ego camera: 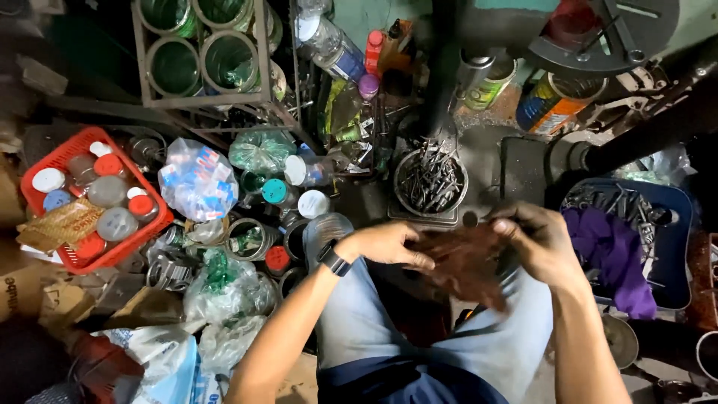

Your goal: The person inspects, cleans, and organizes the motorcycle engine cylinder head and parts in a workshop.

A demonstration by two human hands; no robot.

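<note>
You hold a dark reddish-brown rag (464, 262) between both hands, above your lap and just on the near side of the round metal bowl of screws and bits (431, 182), which serves as the landmark here. The rag is blurred, so its exact edges are hard to make out, but its long axis runs roughly side to side, from your left hand (385, 245) across to your right hand (540, 243), with a loose tail hanging down toward your knees.

Your left hand, the one with the dark wristwatch (333, 259), lies at the rag's left end, below and slightly left of the bowl; its fingers (416, 259) are curled onto the cloth and appear to pinch its edge. Your right hand sits at the rag's right end, below and right of the bowl, its fingers (507, 227) bent inward and clenched on the upper right corner of the cloth. Both hands touch the rag; neither is clearly nearer, though the bulk of the cloth bunches closer to the right one.

To the right of the bowl, beyond your right hand, a blue tray (677, 247) holds a purple cloth (617, 254) and metal parts. Well left of the bowl stands a red basket (75, 146) of capped jars.
</note>
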